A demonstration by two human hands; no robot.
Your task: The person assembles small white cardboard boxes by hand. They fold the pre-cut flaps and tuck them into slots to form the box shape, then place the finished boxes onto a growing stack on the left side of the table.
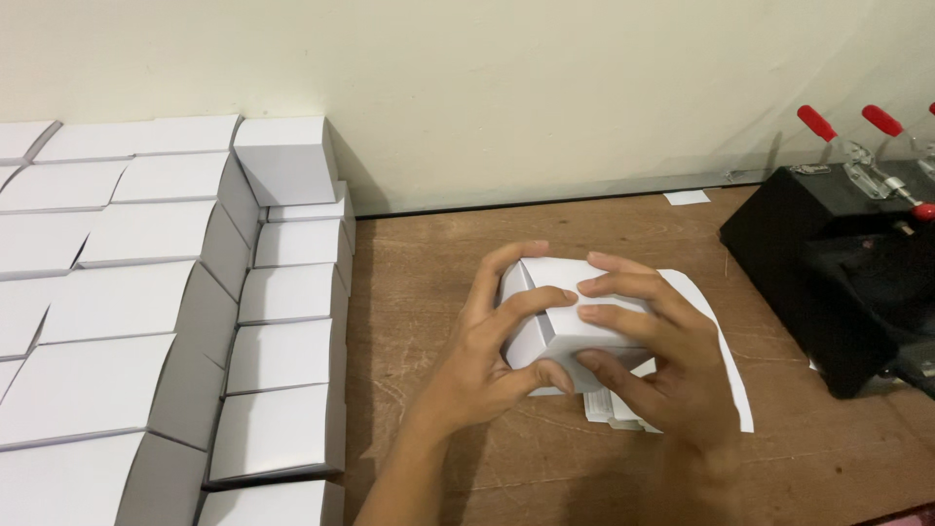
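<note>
Both my hands wrap around a small white cardboard box (565, 336) held just above the wooden table (419, 263). My left hand (492, 351) grips its left side, thumb low and fingers curled over the top flap. My right hand (662, 365) covers its right side with fingers spread across the top. Under the box lies a flat white cardboard sheet (726, 360), partly hidden by my right hand.
Rows of finished white boxes (282, 360) are stacked along the left, up to the wall. A black jig (828, 263) with red-handled toggle clamps (881, 122) stands at the right. A small white paper scrap (687, 198) lies near the wall.
</note>
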